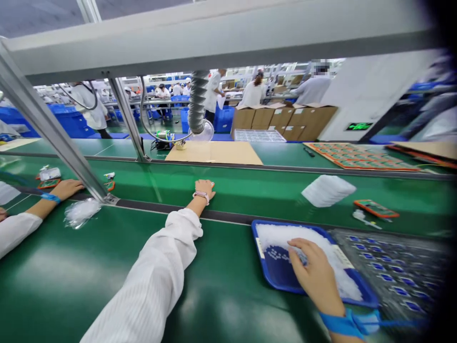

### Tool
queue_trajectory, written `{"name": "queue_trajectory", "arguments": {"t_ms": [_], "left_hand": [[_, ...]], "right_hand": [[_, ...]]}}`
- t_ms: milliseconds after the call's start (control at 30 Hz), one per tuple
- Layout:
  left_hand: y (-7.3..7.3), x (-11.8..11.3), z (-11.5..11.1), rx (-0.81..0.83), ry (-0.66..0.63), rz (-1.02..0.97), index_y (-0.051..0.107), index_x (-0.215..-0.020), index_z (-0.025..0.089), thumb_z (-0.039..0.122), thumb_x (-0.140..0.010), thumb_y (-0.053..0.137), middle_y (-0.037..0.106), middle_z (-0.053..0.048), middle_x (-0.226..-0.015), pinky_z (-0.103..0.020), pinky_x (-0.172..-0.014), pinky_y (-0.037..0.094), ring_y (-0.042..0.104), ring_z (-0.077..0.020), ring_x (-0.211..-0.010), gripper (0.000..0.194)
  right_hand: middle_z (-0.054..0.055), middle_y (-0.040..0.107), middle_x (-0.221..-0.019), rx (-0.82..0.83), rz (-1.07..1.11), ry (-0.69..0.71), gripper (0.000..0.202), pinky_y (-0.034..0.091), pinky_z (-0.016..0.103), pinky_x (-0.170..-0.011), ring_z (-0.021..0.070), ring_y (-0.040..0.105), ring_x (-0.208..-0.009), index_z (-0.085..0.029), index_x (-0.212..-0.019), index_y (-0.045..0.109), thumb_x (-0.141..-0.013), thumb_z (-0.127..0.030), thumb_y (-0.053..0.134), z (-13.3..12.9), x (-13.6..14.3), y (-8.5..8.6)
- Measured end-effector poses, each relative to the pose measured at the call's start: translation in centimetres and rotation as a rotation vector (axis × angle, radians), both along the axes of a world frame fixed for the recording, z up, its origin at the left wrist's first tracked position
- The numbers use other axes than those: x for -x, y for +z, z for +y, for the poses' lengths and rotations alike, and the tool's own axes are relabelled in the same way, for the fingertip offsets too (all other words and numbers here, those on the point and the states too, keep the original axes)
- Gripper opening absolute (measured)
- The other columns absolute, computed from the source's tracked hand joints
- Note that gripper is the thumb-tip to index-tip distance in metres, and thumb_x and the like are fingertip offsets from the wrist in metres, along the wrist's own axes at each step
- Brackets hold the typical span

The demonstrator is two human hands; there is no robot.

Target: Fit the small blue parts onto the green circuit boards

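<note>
My left hand (204, 188) reaches out over the green conveyor belt (243, 188), its fingers curled down. A small bit of orange and white shows beside the fingers, but what they hold is mostly hidden. Over a blue tray (266, 274) is my right hand (316, 274), with thumb and index fingertips close together in a pinch; anything between them is too small to make out. Many tiny translucent white pieces (282, 233) are heaped in that tray, and some lie scattered on its bare blue bottom. A blue wrist strap (335, 323) circles my right wrist.
Right of the tray lies a dark tray of blue-centred parts (389, 267). On the belt are an orange-edged circuit board (376, 208) and white foam sheets (328, 190). A co-worker's hand (67, 189) is at left, near a metal post (67, 138) and a clear plastic bag (83, 212).
</note>
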State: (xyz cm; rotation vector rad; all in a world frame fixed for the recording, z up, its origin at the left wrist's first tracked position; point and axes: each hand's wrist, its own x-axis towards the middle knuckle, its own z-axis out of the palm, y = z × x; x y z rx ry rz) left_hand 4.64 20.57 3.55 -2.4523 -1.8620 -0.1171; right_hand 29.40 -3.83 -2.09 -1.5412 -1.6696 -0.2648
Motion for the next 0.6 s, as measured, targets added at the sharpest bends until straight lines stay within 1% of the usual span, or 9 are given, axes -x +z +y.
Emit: {"name": "queue_trajectory", "arguments": {"t_ms": [67, 167, 267, 333, 400, 467, 533, 600], "left_hand": [[-0.3, 0.0, 1.5, 0.057, 0.09, -0.022, 0.054, -0.106, 0.013, 0.044, -0.077, 0.061, 0.063, -0.017, -0.104, -0.037, -0.083, 0.041, 0.057, -0.0299, -0.102, 0.043], [-0.4, 0.7, 2.9, 0.111, 0.16, -0.062, 0.054, -0.104, 0.014, 0.041, -0.076, 0.061, 0.065, -0.016, -0.101, -0.034, -0.08, 0.044, 0.061, -0.0285, -0.098, 0.04], [0.1, 1.8, 3.6, 0.13, 0.174, -0.105, 0.052, -0.107, 0.012, 0.047, -0.074, 0.061, 0.064, -0.018, -0.103, -0.036, -0.078, 0.046, 0.061, -0.0311, -0.097, 0.049], [0.7, 2.5, 3.5, 0.12, 0.15, -0.143, 0.049, -0.112, 0.013, 0.053, -0.075, 0.057, 0.064, -0.018, -0.105, -0.038, -0.078, 0.046, 0.061, -0.0317, -0.097, 0.056], [1.2, 2.9, 2.7, 0.085, 0.1, -0.183, 0.043, -0.121, 0.015, 0.056, -0.077, 0.053, 0.062, -0.015, -0.109, -0.037, -0.082, 0.045, 0.059, -0.0297, -0.101, 0.061], [1.1, 3.1, 1.0, 0.01, -0.001, -0.254, 0.037, -0.127, 0.018, 0.054, -0.079, 0.052, 0.059, -0.013, -0.115, -0.035, -0.087, 0.044, 0.057, -0.0265, -0.106, 0.061], [0.3, 3.2, -1.5, -0.083, -0.173, -0.376, 0.039, -0.126, 0.018, 0.048, -0.079, 0.055, 0.057, -0.011, -0.119, -0.035, -0.091, 0.042, 0.055, -0.0247, -0.107, 0.058], [-1.0, 3.3, -4.7, -0.133, -0.373, -0.497, 0.043, -0.123, 0.018, 0.042, -0.077, 0.06, 0.055, -0.011, -0.12, -0.037, -0.093, 0.041, 0.053, -0.025, -0.107, 0.055]], "right_hand": [[0.008, 0.06, -0.089, -0.006, 0.002, -0.033, 0.017, 0.045, 0.039, -0.078, 0.0231, 0.057, -0.086, -0.019, -0.088, 0.058, -0.083, -0.03, 0.045, -0.1, -0.9, -0.1], [0.007, 0.06, -0.088, 0.002, 0.021, -0.065, 0.016, 0.045, 0.038, -0.078, 0.0226, 0.057, -0.085, -0.02, -0.086, 0.058, -0.083, -0.03, 0.046, -0.3, -1.6, -0.1], [0.008, 0.059, -0.088, 0.032, 0.045, -0.061, 0.017, 0.044, 0.039, -0.079, 0.0231, 0.056, -0.086, -0.019, -0.085, 0.059, -0.083, -0.03, 0.046, -0.3, -1.7, -0.2], [0.008, 0.059, -0.088, 0.061, 0.054, -0.043, 0.017, 0.044, 0.039, -0.08, 0.0234, 0.056, -0.087, -0.019, -0.085, 0.059, -0.083, -0.03, 0.045, -0.2, -1.6, -0.3], [0.009, 0.06, -0.088, 0.084, 0.062, -0.029, 0.017, 0.044, 0.039, -0.08, 0.0236, 0.056, -0.087, -0.019, -0.084, 0.059, -0.083, -0.03, 0.045, -0.2, -1.6, -0.4], [0.009, 0.06, -0.086, 0.105, 0.068, -0.021, 0.017, 0.044, 0.039, -0.079, 0.0237, 0.056, -0.086, -0.018, -0.082, 0.059, -0.082, -0.03, 0.046, -0.2, -1.7, -0.4], [0.009, 0.06, -0.084, 0.146, 0.072, -0.003, 0.017, 0.043, 0.039, -0.078, 0.0235, 0.056, -0.084, -0.018, -0.081, 0.059, -0.082, -0.03, 0.047, -0.2, -1.7, -0.4], [0.008, 0.06, -0.081, 0.205, 0.071, 0.02, 0.018, 0.043, 0.039, -0.076, 0.0233, 0.056, -0.08, -0.018, -0.077, 0.059, -0.082, -0.031, 0.047, -0.2, -1.7, -0.5]]}}
